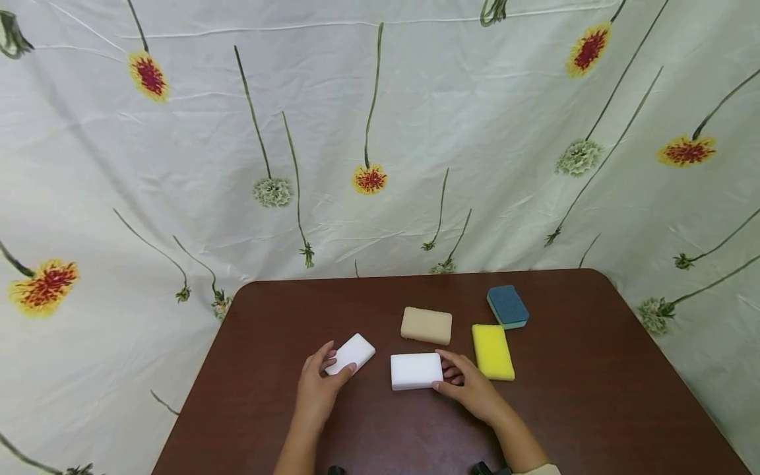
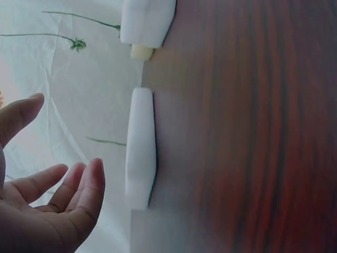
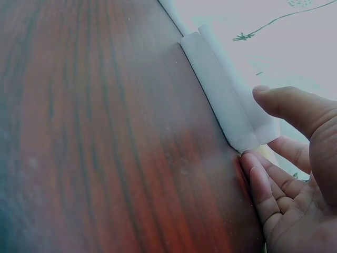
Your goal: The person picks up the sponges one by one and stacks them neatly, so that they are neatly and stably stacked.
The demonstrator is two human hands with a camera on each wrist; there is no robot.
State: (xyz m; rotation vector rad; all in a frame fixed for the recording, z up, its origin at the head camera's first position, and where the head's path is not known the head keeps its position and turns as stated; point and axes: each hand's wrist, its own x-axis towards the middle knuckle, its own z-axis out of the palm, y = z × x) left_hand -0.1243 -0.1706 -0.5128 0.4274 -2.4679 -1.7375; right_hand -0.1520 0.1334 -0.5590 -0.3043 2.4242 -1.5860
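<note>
Two white sponge blocks lie on the brown table in the head view. The left white block (image 1: pixel 354 352) sits at a slant, and my left hand (image 1: pixel 321 381) is around its near left end, thumb and fingers spread. In the left wrist view those fingers (image 2: pixel 95 182) stand apart from the white block (image 2: pixel 140 150). The right white block (image 1: pixel 416 371) lies straight, with my right hand (image 1: pixel 469 388) at its right end, thumb by the near corner and index finger by the far corner. In the right wrist view the fingertips (image 3: pixel 251 161) are right at the block's end (image 3: pixel 226 89).
Behind the right white block lies a beige sponge (image 1: pixel 426 325). A yellow sponge (image 1: pixel 493 352) is just beyond my right hand, and a blue scouring sponge (image 1: pixel 508 307) lies behind it. The brown table (image 1: pixel 594 396) ends at a flowered white cloth (image 1: pixel 332 132).
</note>
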